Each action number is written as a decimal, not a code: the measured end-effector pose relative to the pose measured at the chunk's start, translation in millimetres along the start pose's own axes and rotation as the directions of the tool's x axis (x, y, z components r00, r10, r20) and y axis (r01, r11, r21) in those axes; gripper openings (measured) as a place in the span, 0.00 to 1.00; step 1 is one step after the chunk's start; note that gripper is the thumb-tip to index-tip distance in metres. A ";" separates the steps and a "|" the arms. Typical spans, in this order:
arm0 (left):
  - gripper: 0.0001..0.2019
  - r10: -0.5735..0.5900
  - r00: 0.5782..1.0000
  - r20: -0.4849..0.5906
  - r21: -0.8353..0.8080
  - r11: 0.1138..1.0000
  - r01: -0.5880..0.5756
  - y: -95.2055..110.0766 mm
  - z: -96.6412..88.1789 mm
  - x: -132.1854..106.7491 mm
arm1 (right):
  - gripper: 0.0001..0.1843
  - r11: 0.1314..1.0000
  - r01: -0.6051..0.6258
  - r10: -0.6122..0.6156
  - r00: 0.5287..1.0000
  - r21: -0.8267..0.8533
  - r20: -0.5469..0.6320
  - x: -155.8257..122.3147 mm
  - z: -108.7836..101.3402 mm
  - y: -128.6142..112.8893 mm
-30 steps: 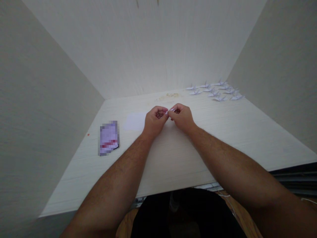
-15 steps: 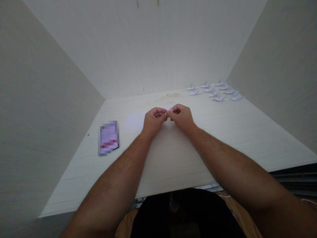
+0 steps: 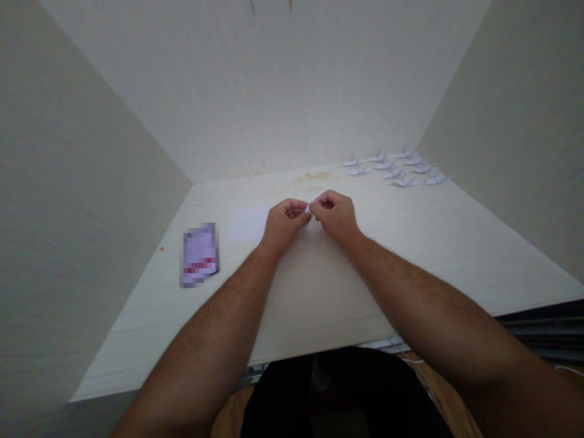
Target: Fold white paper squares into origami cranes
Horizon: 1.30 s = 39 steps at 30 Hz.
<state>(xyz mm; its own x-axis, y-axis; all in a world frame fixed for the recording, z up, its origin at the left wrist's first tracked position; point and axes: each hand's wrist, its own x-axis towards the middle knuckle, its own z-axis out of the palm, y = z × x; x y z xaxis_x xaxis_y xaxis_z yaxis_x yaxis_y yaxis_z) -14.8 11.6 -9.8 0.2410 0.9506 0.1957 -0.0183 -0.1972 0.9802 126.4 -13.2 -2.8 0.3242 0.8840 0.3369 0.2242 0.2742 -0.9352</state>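
Note:
Between my two hands is a small folded white paper point(image 3: 308, 208), mostly hidden by the fingers. My left hand point(image 3: 286, 220) pinches it from the left, thumb and fingertips closed. From the other side my right hand point(image 3: 334, 213) grips it, its fingers curled and the thumb pressed on the paper. The fingertips of both hands nearly meet. Just left of my left hand a flat white sheet of paper point(image 3: 247, 223) lies on the table, partly covered by that hand.
Several white origami cranes point(image 3: 395, 166) stand at the back right of the white table point(image 3: 314, 304). At the left lies a blurred-out device, seemingly a phone point(image 3: 199, 254), with a tiny orange bit point(image 3: 161, 249) beyond it. Pale panels point(image 3: 292, 91) enclose the back and both sides.
My fingertips have drawn slightly apart, the right hand shifting a little to the right, and more of the white paper shows between them. The other objects stay put.

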 end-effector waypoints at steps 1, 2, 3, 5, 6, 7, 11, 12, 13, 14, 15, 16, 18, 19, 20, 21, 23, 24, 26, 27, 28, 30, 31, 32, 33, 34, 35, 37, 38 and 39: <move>0.12 0.003 1.000 0.004 0.003 1.000 -0.003 0.2 0.3 0.1 | 0.05 1.000 0.000 0.000 1.000 0.000 -0.001 -0.1 0.0 -0.2; 0.12 0.006 1.000 0.009 0.006 1.000 -0.006 0.5 0.5 0.2 | 0.05 1.000 -0.002 0.002 1.000 -0.004 -0.003 -0.3 0.0 -0.4; 0.12 0.006 1.000 0.013 0.009 1.000 -0.006 0.9 0.7 0.2 | 0.05 1.000 -0.003 0.003 1.000 -0.010 -0.006 -0.6 0.0 -0.9; 0.12 -0.002 1.000 0.023 0.010 1.000 0.002 2.0 1.0 0.2 | 0.05 1.000 0.002 -0.002 1.000 -0.024 -0.017 -1.4 -0.1 -2.0; 0.12 -0.008 1.000 0.029 0.006 1.000 0.008 2.5 1.1 0.1 | 0.05 1.000 0.008 -0.008 1.000 -0.029 -0.024 -1.8 -0.2 -2.7; 0.13 -0.014 0.999 0.034 0.002 1.000 0.014 3.1 1.2 0.0 | 0.06 0.999 0.017 -0.018 0.999 -0.032 -0.029 -2.2 -0.4 -3.3; 0.13 -0.017 0.998 0.054 -0.022 1.000 0.018 4.1 0.8 -0.5 | 0.06 0.998 0.048 -0.049 0.998 -0.033 -0.046 -2.9 -0.9 -4.7; 0.13 -0.019 0.998 0.057 -0.025 0.999 0.020 4.0 0.5 -0.7 | 0.06 0.998 0.049 -0.051 0.998 -0.028 -0.048 -2.7 -0.9 -4.8; 0.13 -0.023 0.998 0.059 -0.026 0.999 0.025 3.8 0.2 -0.9 | 0.05 0.999 0.043 -0.044 0.998 -0.019 -0.045 -2.4 -0.9 -4.7; 0.13 -0.025 0.998 0.057 -0.025 0.999 0.027 3.5 -0.2 -1.0 | 0.05 1.000 0.029 -0.029 0.999 -0.004 -0.035 -2.1 -0.7 -4.6; 0.12 -0.024 0.998 0.051 -0.026 0.999 0.026 3.1 -0.5 -1.2 | 0.04 1.000 0.011 -0.010 1.000 0.017 -0.018 -1.8 -0.5 -4.5; 0.11 -0.022 0.999 0.043 -0.028 0.999 0.023 2.8 -0.7 -1.2 | 0.04 0.999 -0.010 0.010 1.000 0.040 0.004 -1.5 -0.3 -4.5; 0.10 -0.014 1.000 0.026 -0.038 0.999 0.015 2.5 -1.0 -1.0 | 0.05 0.996 -0.046 0.042 0.998 0.079 0.049 -1.3 0.2 -4.6; 0.10 -0.011 1.000 0.017 -0.041 0.999 0.011 2.4 -1.0 -0.9 | 0.05 0.994 -0.055 0.050 0.997 0.092 0.064 -1.4 0.4 -4.8; 0.09 -0.009 1.000 0.011 -0.040 0.999 0.010 2.5 -0.9 -0.7 | 0.05 0.993 -0.059 0.052 0.996 0.100 0.072 -1.5 0.5 -4.9; 0.09 -0.010 1.000 0.004 -0.034 0.999 0.010 2.7 -0.7 -0.6 | 0.05 0.993 -0.059 0.051 0.996 0.105 0.074 -1.8 0.7 -5.0; 0.09 -0.010 1.000 -0.012 -0.019 1.000 0.010 3.0 -0.3 -0.4 | 0.06 0.992 -0.056 0.047 0.996 0.116 0.077 -2.2 0.8 -4.9; 0.09 -0.012 1.000 -0.018 -0.017 1.000 0.012 3.0 0.0 -0.3 | 0.06 0.991 -0.053 0.043 0.996 0.121 0.080 -2.4 0.8 -4.7; 0.09 -0.027 0.999 -0.019 -0.021 0.999 0.026 3.0 0.4 -0.3 | 0.06 0.991 -0.046 0.035 0.996 0.128 0.086 -2.6 0.7 -4.4; 0.09 -0.040 0.999 -0.015 -0.023 0.999 0.039 2.9 0.7 -0.3 | 0.05 0.991 -0.042 0.032 0.996 0.127 0.086 -2.7 0.6 -4.3; 0.10 -0.054 0.999 -0.009 -0.025 0.998 0.054 2.7 0.9 -0.3 | 0.05 0.992 -0.038 0.028 0.996 0.122 0.083 -2.7 0.5 -4.3; 0.11 -0.071 0.997 -0.005 -0.027 0.997 0.071 2.4 1.4 -0.4 | 0.04 0.994 -0.030 0.023 0.997 0.106 0.072 -2.8 0.1 -4.7; 0.11 -0.071 0.997 -0.004 -0.022 0.997 0.071 2.2 1.5 -0.5 | 0.04 0.995 -0.028 0.022 0.998 0.097 0.065 -2.8 -0.3 -5.0; 0.12 -0.065 0.998 -0.002 -0.014 0.998 0.065 2.2 1.5 -0.6 | 0.05 0.996 -0.027 0.022 0.998 0.085 0.057 -2.8 -0.6 -5.2; 0.12 -0.054 0.999 0.004 -0.004 0.999 0.054 2.2 1.4 -0.8 | 0.05 0.997 -0.025 0.022 0.998 0.073 0.050 -2.7 -1.0 -5.3; 0.13 -0.041 0.999 0.013 0.005 0.999 0.041 2.3 1.1 -1.0 | 0.05 0.998 -0.024 0.022 0.999 0.061 0.043 -2.5 -1.4 -5.3; 0.14 -0.029 0.999 0.024 0.012 1.000 0.028 2.5 0.7 -1.3 | 0.05 0.998 -0.024 0.023 0.999 0.050 0.036 -2.3 -1.8 -5.0; 0.16 -0.013 0.999 0.042 0.013 1.000 0.012 3.1 0.0 -1.6 | 0.05 0.999 -0.026 0.025 0.999 0.029 0.026 -1.7 -2.4 -4.1; 0.17 -0.011 0.999 0.048 0.011 1.000 0.011 3.5 -0.1 -1.7 | 0.05 0.999 -0.028 0.028 0.999 0.021 0.023 -1.4 -2.6 -3.4; 0.18 -0.014 0.998 0.054 0.009 1.000 0.014 4.0 -0.1 -1.7 | 0.05 0.999 -0.029 0.029 0.999 0.014 0.021 -1.2 -2.7 -2.8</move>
<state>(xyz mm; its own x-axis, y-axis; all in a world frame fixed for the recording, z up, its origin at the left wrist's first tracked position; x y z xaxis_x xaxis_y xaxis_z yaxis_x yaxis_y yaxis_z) -15.4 9.2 -6.2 0.2929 0.9391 0.1799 -0.0065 -0.1862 0.9825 127.9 -16.1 -0.3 0.3111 0.8992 0.3077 0.2019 0.2538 -0.9459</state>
